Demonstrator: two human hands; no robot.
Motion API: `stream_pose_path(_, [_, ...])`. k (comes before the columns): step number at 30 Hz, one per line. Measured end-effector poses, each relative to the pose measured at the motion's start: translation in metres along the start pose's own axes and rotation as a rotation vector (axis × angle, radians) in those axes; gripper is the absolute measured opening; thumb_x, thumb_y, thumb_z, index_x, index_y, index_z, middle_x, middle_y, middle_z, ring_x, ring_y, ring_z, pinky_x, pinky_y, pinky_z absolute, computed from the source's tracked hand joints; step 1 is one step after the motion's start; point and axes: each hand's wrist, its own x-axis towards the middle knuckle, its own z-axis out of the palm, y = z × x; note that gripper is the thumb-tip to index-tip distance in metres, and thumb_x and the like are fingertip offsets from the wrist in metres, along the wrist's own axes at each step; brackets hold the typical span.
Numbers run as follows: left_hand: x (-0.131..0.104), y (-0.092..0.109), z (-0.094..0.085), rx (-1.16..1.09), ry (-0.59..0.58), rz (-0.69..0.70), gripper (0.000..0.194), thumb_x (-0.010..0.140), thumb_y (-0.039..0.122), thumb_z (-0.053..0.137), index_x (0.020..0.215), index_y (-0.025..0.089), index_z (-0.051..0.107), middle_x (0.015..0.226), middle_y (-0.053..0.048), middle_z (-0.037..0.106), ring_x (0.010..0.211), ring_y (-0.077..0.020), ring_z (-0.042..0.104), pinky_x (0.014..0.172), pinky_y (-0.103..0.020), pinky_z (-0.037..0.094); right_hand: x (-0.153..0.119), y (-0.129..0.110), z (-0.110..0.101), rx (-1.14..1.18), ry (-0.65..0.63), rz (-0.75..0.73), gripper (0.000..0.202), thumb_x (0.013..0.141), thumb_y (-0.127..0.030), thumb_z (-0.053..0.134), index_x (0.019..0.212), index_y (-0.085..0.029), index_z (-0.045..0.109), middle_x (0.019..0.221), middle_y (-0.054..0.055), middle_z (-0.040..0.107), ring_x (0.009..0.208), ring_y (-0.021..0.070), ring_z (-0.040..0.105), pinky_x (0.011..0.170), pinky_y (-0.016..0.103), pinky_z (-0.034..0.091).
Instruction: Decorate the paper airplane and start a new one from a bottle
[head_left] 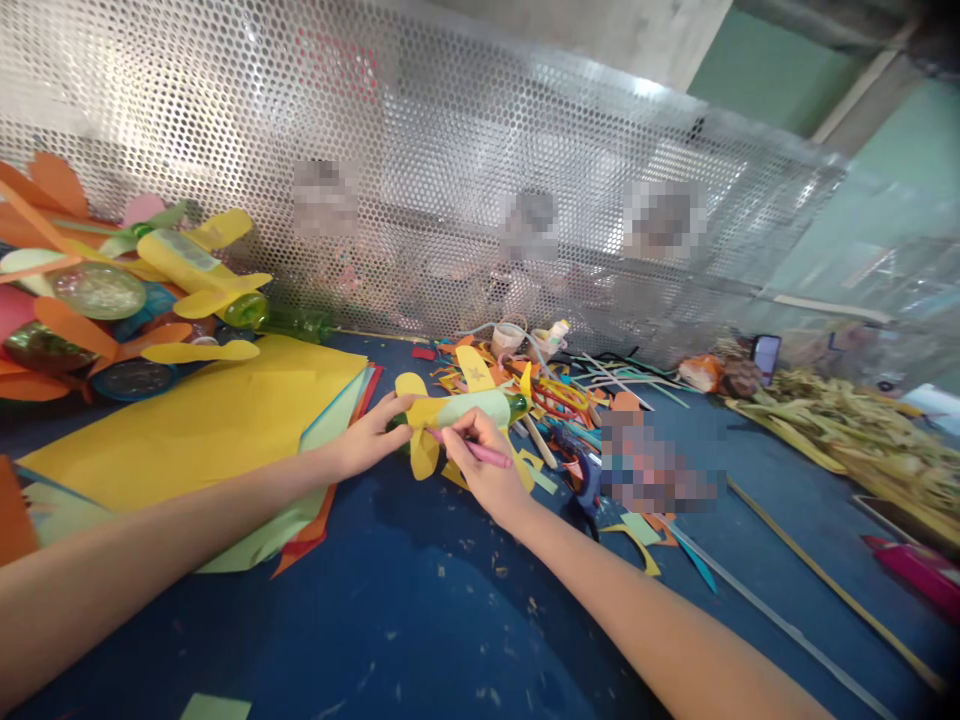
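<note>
A toy plane (472, 405) made from a green plastic bottle lies at mid-table, wrapped in yellow and pale green paper. Yellow paper wings stick out from it, and a star is drawn on the upper one. My left hand (373, 437) grips its left end, fingers curled over the bottle's base. In my right hand (491, 470) is a pink pen (489, 455), pinched between thumb and fingers. The pen's tip meets the yellow paper near the lower left wing, close to my left fingertips.
Yellow paper sheets (225, 430) lie at left, below several bottle planes (187, 262). Paper scraps, scissors (589, 475) and two small cups (508, 338) sit right of the plane. Sticks (825, 580) cross the right side. A perforated metal screen (435, 150) stands behind.
</note>
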Motion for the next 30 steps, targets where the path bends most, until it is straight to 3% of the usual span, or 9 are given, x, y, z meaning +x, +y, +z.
stream_pose_path(11, [0.0019,0.0007,0.0032,-0.039,0.046,-0.044,0.052,0.082,0.046,0.042,0.126,0.018,0.047,0.131,-0.009,0.047,0.125,-0.0263,0.039,0.106,-0.039,0.029,0.0002,0.0067,-0.0008,-0.062,0.006,0.004,0.020,0.085,-0.035,0.049,0.071,-0.022,0.044,0.063,-0.003,0.051,0.066,0.0138,0.057,0.067,0.028,0.046])
stream_pose_path(19, [0.0017,0.0011,0.0022,-0.014,0.047,-0.051,0.052,0.081,0.047,0.041,0.125,0.020,0.047,0.133,-0.007,0.046,0.127,-0.0267,0.037,0.107,-0.039,0.028,-0.0002,0.0055,-0.0010,-0.077,0.010,-0.001,0.018,0.085,-0.034,0.049,0.072,-0.022,0.043,0.067,-0.002,0.053,0.071,0.0154,0.058,0.065,0.027,0.045])
stream_pose_path(30, [0.0020,-0.0018,0.0025,-0.013,0.027,-0.026,0.050,0.083,0.044,0.040,0.126,0.019,0.046,0.133,-0.007,0.045,0.126,-0.0241,0.037,0.107,-0.035,0.027,0.0005,0.0036,-0.0009,-0.051,0.012,-0.002,0.020,0.086,-0.033,0.047,0.071,-0.023,0.039,0.060,-0.005,0.043,0.057,0.0126,0.051,0.055,0.025,0.038])
